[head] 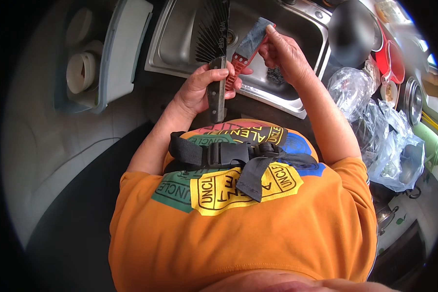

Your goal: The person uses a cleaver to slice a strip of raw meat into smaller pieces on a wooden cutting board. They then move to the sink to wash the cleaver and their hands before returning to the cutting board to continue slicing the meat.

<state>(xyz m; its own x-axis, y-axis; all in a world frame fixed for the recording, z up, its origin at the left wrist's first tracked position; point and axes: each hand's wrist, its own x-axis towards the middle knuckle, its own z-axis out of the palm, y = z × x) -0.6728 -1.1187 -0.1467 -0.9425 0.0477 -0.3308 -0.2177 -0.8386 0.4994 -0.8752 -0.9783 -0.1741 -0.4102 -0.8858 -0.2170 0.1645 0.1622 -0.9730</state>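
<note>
My left hand (200,85) grips the dark handle of a large kitchen knife (216,93), its broad black patterned blade pointing up over the sink. The fingers of that hand also close round the red ribbed handle of a whetstone (257,34), which lies to the right of the knife. My right hand (283,51) pinches the upper part of the whetstone, thumb on the grey stone near its top end. Stone and blade are apart at the top. A dark scouring pad (275,75) lies in the sink below my right hand.
A double-bowl steel sink (182,36) stands before me. A bluish plastic bin (104,62) with white bowls (81,73) is at left. At right are a dark round pan (351,33), clear plastic bags (387,138), a red-rimmed pan (394,60) and a metal lid (413,102).
</note>
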